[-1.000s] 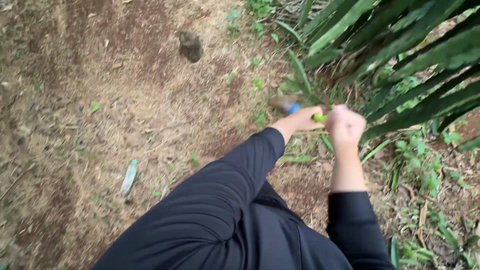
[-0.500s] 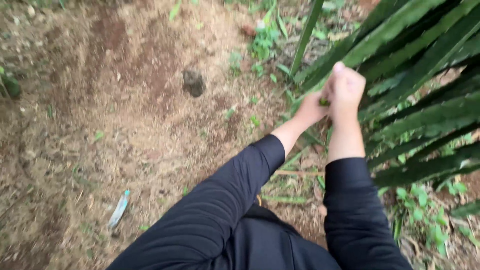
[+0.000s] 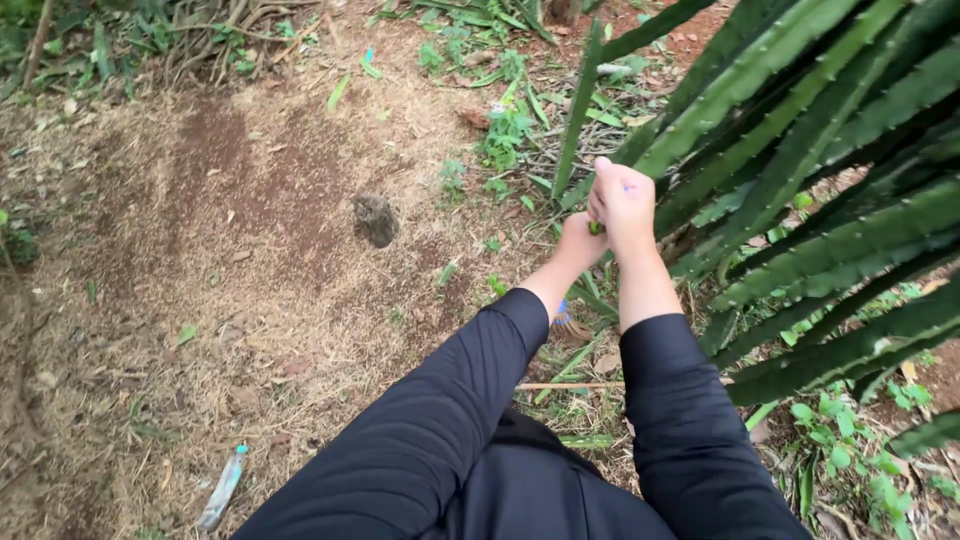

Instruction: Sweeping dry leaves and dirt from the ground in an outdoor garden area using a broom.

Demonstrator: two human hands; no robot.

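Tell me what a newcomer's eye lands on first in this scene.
The two bare hands, right hand and left hand, are clasped together at centre right around something small and green. Long spiny cactus stems fan across the right side. A dark stone sits alone on the dry ground to the left.

Two hands, left (image 3: 580,243) and right (image 3: 622,203), in two black sleeves (image 3: 450,420). One dark stone (image 3: 376,219) on the bare ground (image 3: 200,250). One flattened bottle (image 3: 222,487) near the bottom edge. Many spiny green stems (image 3: 800,130), too overlapped to count.
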